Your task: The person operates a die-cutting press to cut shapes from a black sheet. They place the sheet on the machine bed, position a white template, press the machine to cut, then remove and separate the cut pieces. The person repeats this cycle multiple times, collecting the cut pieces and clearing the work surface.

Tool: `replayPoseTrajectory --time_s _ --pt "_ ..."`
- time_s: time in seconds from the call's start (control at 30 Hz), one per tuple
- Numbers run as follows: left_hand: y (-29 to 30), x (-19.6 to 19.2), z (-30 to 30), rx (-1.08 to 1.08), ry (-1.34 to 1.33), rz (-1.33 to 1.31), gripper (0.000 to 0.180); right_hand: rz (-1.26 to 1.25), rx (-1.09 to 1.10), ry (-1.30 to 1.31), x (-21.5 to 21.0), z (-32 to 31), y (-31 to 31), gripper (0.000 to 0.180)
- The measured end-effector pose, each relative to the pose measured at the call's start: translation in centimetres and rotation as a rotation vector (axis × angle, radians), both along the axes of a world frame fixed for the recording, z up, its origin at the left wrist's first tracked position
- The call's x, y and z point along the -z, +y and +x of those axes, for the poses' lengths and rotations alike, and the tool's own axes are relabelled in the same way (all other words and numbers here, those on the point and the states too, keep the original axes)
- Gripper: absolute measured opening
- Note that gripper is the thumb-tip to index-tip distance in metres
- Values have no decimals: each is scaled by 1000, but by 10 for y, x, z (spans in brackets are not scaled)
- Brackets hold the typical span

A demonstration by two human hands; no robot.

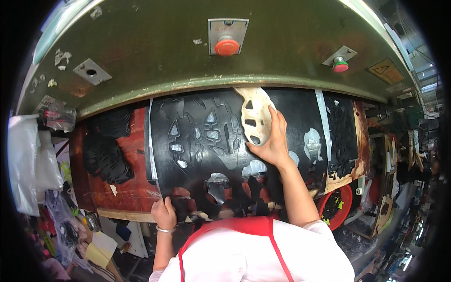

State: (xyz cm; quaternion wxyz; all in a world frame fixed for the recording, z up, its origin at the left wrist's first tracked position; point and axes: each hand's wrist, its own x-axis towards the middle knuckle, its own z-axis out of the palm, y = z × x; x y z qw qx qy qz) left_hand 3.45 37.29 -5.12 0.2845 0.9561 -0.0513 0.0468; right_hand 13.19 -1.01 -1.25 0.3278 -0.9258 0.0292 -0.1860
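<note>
A cream-coloured cutting die (pixel 257 109), with several holes through it, lies on a black sheet (pixel 296 113). My right hand (pixel 275 146) is closed round the die's near right side, thumb at its near end and fingers along its right edge. To the die's left, the sheet bears several cut outlines and gaps where pale backing shows. At the near left corner of the sheet, my left hand (pixel 164 215) is closed in a fist on the sheet's edge, beside a bit of clear film. What lies inside that fist is mostly hidden.
A green machine beam (pixel 155 56) spans the far side, with a red button (pixel 227 47) and a smaller button (pixel 340 65). Stacked black cut pieces (pixel 105 155) lie on the reddish board (pixel 138 164) at left. At right stands a red tub (pixel 345 207) of scraps.
</note>
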Motion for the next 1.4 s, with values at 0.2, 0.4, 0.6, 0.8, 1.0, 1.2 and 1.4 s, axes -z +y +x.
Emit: replayPoseTrajectory --time_s 0.2,0.4,0.6,0.8,1.0,1.2,1.4 --pt "-13 2 69 -93 30 -23 33 246 341 -314 -55 69 -70 91" --pt "-29 4 149 -137 74 -4 35 -81 559 -407 -80 122 -122 100" --pt "-33 0 195 -125 32 43 34 -148 572 -385 -60 113 -127 98" --pt "-37 7 191 55 -181 522 23 -344 520 -249 -35 39 -172 59" --pt "-45 15 170 -274 -94 -22 36 -45 470 -183 84 -38 -229 38" --pt "-41 7 135 -279 -155 -175 37 -132 469 -249 90 -70 -244 32" --pt "-27 13 81 -195 -91 -268 35 -279 550 -285 13 -88 -178 29"
